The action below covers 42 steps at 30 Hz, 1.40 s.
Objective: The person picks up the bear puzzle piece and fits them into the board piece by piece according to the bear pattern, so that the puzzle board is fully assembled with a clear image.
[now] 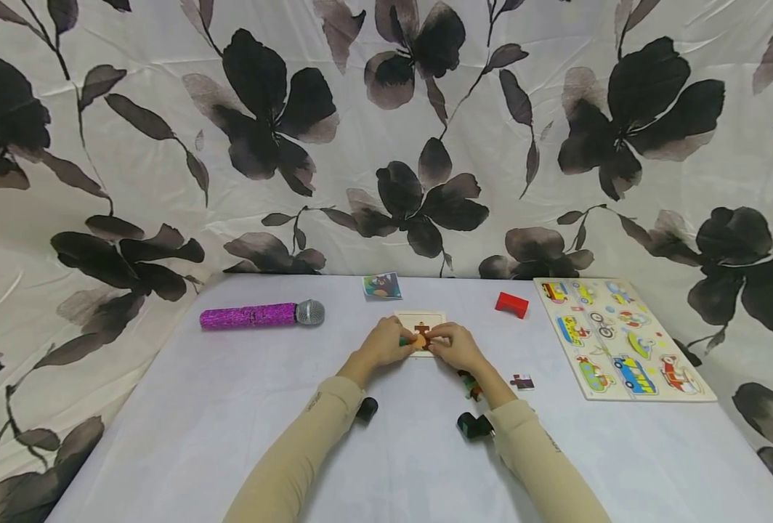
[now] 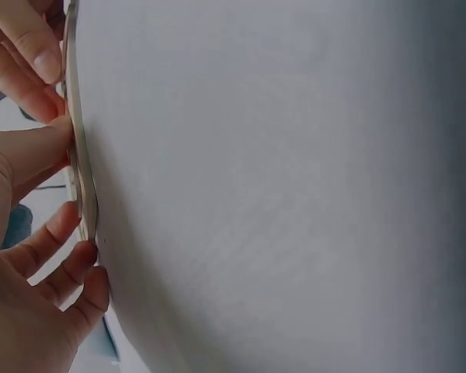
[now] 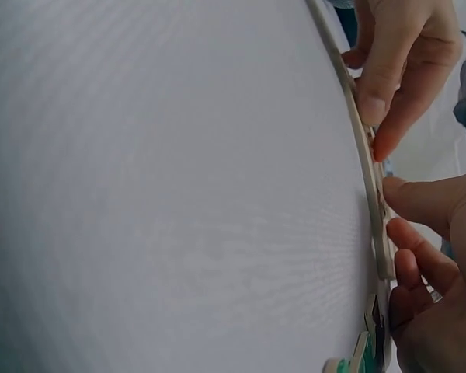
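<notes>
A small light-wood jigsaw tray (image 1: 399, 315) lies flat on the table between both hands, with a brown picture piece (image 1: 422, 328) inside its border. My left hand (image 1: 383, 343) is at the tray's left side, its thumb and forefinger pinching an orange puzzle piece (image 1: 419, 341) low in the tray. A bit of green shows by those fingertips. Opposite it, my right hand (image 1: 457, 347) touches the tray's right part with its fingertips; whether it pinches a piece is hidden. In the right wrist view, the right thumb (image 3: 419, 196) rests at the tray's top, other fingers bent by its edge.
Loose puzzle pieces lie by the right forearm: a green-and-dark one (image 1: 470, 383) and a brown-and-white one (image 1: 522, 382). Farther back are a purple glittery microphone (image 1: 262, 315), a bear picture card (image 1: 382, 286) and a red block (image 1: 512, 305). A vehicle puzzle board (image 1: 612, 341) occupies the right side.
</notes>
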### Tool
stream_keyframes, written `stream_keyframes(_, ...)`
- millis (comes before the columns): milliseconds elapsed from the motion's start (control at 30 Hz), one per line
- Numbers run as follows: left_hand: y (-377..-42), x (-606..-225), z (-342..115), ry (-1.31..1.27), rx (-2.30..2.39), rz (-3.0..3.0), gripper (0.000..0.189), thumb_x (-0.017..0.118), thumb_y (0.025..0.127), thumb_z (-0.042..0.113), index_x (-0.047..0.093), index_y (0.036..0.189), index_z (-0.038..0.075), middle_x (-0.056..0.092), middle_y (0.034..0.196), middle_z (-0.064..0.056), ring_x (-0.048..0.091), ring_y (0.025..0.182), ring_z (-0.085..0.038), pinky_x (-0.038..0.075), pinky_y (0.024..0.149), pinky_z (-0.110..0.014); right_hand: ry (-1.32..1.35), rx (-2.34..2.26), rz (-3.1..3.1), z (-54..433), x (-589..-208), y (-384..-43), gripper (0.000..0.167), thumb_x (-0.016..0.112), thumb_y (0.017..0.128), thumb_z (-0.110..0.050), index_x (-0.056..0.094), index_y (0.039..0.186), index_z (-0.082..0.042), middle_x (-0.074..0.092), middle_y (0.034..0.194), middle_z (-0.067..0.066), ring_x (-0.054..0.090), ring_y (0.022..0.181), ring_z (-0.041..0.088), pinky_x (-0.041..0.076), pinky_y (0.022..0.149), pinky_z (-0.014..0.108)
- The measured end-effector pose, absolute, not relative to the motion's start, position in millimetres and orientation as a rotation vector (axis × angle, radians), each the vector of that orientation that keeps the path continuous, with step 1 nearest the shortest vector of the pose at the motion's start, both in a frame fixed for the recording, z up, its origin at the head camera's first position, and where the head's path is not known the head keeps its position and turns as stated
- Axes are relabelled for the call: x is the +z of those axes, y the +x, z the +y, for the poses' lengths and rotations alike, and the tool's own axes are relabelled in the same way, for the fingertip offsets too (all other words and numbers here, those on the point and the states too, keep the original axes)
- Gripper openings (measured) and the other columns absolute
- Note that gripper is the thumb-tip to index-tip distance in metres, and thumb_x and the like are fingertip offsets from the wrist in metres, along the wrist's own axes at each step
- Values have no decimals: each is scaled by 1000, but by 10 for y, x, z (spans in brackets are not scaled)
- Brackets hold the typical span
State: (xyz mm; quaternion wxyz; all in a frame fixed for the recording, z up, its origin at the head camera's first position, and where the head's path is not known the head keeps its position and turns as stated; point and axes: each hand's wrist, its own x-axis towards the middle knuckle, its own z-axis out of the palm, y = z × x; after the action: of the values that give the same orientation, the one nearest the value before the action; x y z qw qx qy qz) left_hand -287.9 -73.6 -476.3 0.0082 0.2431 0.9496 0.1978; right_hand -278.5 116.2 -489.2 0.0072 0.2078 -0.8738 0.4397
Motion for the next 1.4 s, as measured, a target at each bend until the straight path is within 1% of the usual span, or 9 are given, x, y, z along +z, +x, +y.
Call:
stream_keyframes(133,-2866,-4759,-720,756,596,2970,28,68,86,23,71,111,12,61,100,-8,50,86,-21,44,73,-33,581,1429,-2749,1156,-4879,-2782,25,66,83,-1,68,107,5,61,113,22,54,111,39,41,95,55)
stream_keyframes(267,-2857,-4759,-716,750,601,2974,28,68,87,24,71,112,13,61,100,-8,50,87,-22,45,74,-34,574,1443,-2734,1152,-4896,-2783,25,67,83,-2,68,107,5,62,112,22,54,110,39,41,95,55)
stream_keyframes(600,-2865,-4747,-781,753,681,2964,25,70,85,23,73,107,11,62,99,-8,50,87,-21,45,71,-32,887,1200,-2625,1155,-4953,-2820,17,70,80,0,72,95,6,64,101,23,58,97,37,46,86,52)
stream_keyframes(800,-2880,-4766,-788,807,768,2944,27,72,81,21,73,104,6,64,94,-8,50,83,-20,43,69,-30,840,1099,-2676,1143,-4923,-2802,15,69,82,-2,73,95,3,65,101,19,58,96,35,41,89,51)
stream_keyframes(933,-2876,-4781,-794,804,749,2937,31,72,81,26,71,105,7,63,96,-8,50,86,-20,43,72,-31,868,1021,-2691,1129,-4893,-2773,15,68,83,-1,73,96,2,65,101,19,57,96,35,39,88,51)
stream_keyframes(1100,-2870,-4781,-780,792,703,2959,29,72,82,24,71,105,7,59,90,-8,48,82,-21,41,70,-32,870,891,-2721,1119,-4888,-2758,17,66,83,-1,74,98,-2,63,102,16,53,95,34,42,80,49)
stream_keyframes(1200,-2870,-4773,-758,766,675,2974,26,72,82,22,72,103,7,61,89,-7,47,82,-21,41,70,-31,825,890,-2760,1126,-4879,-2747,17,66,83,-2,75,98,-4,62,104,15,51,95,34,44,78,49)
stream_keyframes(1300,-2873,-4766,-742,739,630,2976,26,72,83,23,73,103,7,62,93,-7,47,84,-20,42,73,-31,789,954,-2796,1133,-4868,-2744,17,65,84,-3,75,98,-4,61,106,15,51,98,35,43,82,50)
stream_keyframes(1400,-2883,-4766,-729,739,614,2981,21,71,84,20,75,99,6,63,94,-7,50,87,-21,44,77,-33,773,1024,-2802,1143,-4862,-2745,15,66,83,-2,75,95,-2,63,104,14,52,99,34,43,86,49)
